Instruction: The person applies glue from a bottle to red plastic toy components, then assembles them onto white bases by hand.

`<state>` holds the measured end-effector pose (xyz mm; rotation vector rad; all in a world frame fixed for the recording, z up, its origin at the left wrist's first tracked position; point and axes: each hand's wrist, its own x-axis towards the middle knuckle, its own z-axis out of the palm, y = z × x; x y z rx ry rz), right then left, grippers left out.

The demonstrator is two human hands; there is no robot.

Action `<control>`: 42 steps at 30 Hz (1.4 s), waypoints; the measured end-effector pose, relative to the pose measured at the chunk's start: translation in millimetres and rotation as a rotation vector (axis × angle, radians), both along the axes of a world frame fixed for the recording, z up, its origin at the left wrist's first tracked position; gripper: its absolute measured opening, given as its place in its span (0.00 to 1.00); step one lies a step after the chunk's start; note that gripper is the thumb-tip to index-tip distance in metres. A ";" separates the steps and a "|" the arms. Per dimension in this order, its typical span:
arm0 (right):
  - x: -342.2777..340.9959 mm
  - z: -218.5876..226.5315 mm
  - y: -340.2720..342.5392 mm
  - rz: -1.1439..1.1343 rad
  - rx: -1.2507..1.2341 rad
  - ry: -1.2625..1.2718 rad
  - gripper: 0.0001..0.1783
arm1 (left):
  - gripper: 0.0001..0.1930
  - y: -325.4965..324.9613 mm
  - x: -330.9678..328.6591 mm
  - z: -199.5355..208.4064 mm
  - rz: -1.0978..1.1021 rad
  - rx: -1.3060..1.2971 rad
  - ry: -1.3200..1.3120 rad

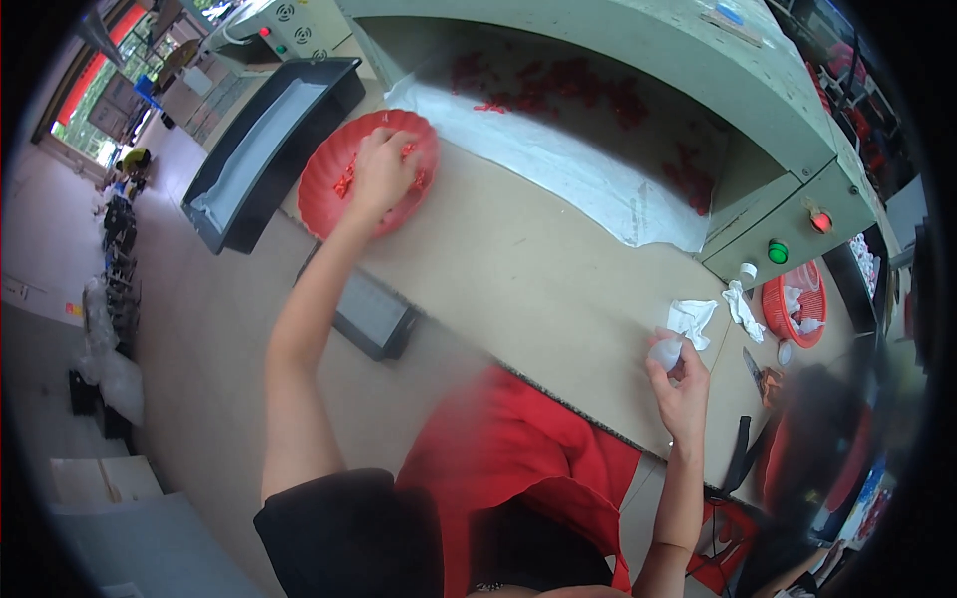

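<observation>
My left hand (387,171) reaches into a red scalloped bowl (324,149) at the left of the worktable. Its fingers are curled down among small red pieces (344,181); the fingertips are partly hidden. At the right, my right hand (681,389) holds a small rounded, whitish translucent object (665,353) between thumb and fingers, above the table. A crumpled white cloth or tissue (692,321) lies just beyond that hand. More red pieces (568,85) are spread on white sheeting (558,184) inside the pale green machine's opening.
The machine (638,30) has a green button (778,252) and a lit red one. Left of the bowl is a long black tray (231,234). A red basket (809,327), a second white cloth (741,311) and a knife-like blade (752,362) are at the right.
</observation>
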<state>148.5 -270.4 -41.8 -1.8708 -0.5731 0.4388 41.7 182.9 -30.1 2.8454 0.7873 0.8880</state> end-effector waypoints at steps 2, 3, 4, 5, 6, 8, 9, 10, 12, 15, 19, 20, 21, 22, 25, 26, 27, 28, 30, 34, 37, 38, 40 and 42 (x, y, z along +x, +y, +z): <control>9.9 -0.2 6.7 0.009 -0.009 -0.011 0.18 | 0.13 27.6 -11.2 -12.5 0.093 0.002 0.104; 14.1 0.3 10.2 0.035 -0.022 -0.018 0.18 | 0.13 38.4 -17.1 -19.2 0.102 -0.078 0.161; 18.0 1.0 12.8 0.021 -0.022 -0.022 0.18 | 0.13 40.1 -14.2 -20.4 0.104 -0.160 0.217; 21.7 1.8 15.8 0.031 -0.040 -0.042 0.18 | 0.13 41.2 -12.0 -20.8 0.092 -0.159 0.214; 24.2 1.8 16.1 0.039 -0.061 -0.058 0.18 | 0.13 34.0 -9.9 -11.7 0.048 -0.178 0.289; 28.3 -2.3 16.6 0.010 -0.026 -0.015 0.18 | 0.13 27.7 3.0 8.5 0.001 -0.193 0.362; 29.2 -5.4 16.4 -0.010 0.009 0.027 0.18 | 0.12 23.1 16.5 16.5 -0.032 -0.154 0.278; 29.2 -9.4 16.9 -0.015 0.009 0.029 0.18 | 0.12 18.6 29.5 22.8 -0.060 -0.115 0.197; 28.9 -17.1 16.5 -0.029 0.041 0.087 0.18 | 0.12 12.1 72.7 30.9 -0.157 -0.083 0.120; 28.1 -22.0 13.1 0.047 0.069 -0.037 0.16 | 0.12 3.3 155.0 25.4 -0.254 -0.163 0.134; 27.1 -27.2 13.3 0.041 0.043 -0.121 0.16 | 0.18 15.3 263.4 -21.4 -0.189 0.017 0.327; 28.5 -26.0 13.6 0.026 0.037 -0.124 0.16 | 0.18 14.5 279.3 -38.6 -0.204 0.014 0.323; 29.4 -24.3 15.7 0.039 0.042 -0.152 0.16 | 0.19 15.9 288.5 -53.0 -0.277 0.161 0.113; 29.0 -21.8 17.5 0.049 0.045 -0.177 0.16 | 0.21 15.0 295.5 -64.6 -0.349 0.303 -0.099; 31.7 -11.2 16.1 -0.007 0.042 -0.232 0.16 | 0.22 4.4 311.4 -68.8 -0.312 0.164 0.003; 32.7 -8.7 7.7 -0.042 0.023 -0.270 0.16 | 0.21 -14.1 325.9 -64.0 -0.263 0.135 0.137; 34.2 -6.9 0.8 -0.062 0.011 -0.299 0.17 | 0.21 -27.8 332.5 -57.3 -0.254 0.158 0.164; 35.5 -7.9 -2.1 -0.049 0.017 -0.312 0.17 | 0.21 -32.5 332.0 -50.6 -0.245 0.186 0.187; 35.4 -11.6 2.8 -0.008 0.040 -0.339 0.17 | 0.23 1.8 313.7 -64.9 -0.244 0.362 -0.013; 36.0 -20.4 15.8 0.026 0.020 -0.350 0.20 | 0.21 81.5 270.1 -85.1 -0.275 0.505 -0.149; 37.8 -22.4 -2.8 -0.083 0.095 -0.357 0.20 | 0.14 -4.5 277.7 -53.8 -0.358 -0.019 -0.105; 36.7 -16.8 -7.9 -0.136 0.100 -0.280 0.19 | 0.11 -46.6 257.8 -32.0 -0.434 -0.259 -0.169; 27.8 -10.7 -13.2 -0.197 0.112 -0.216 0.19 | 0.08 -120.0 204.6 3.6 -0.591 -1.035 -0.295; 15.1 -7.0 -17.8 -0.317 0.183 -0.110 0.20 | 0.08 -164.0 144.0 16.0 -0.688 -1.177 -0.277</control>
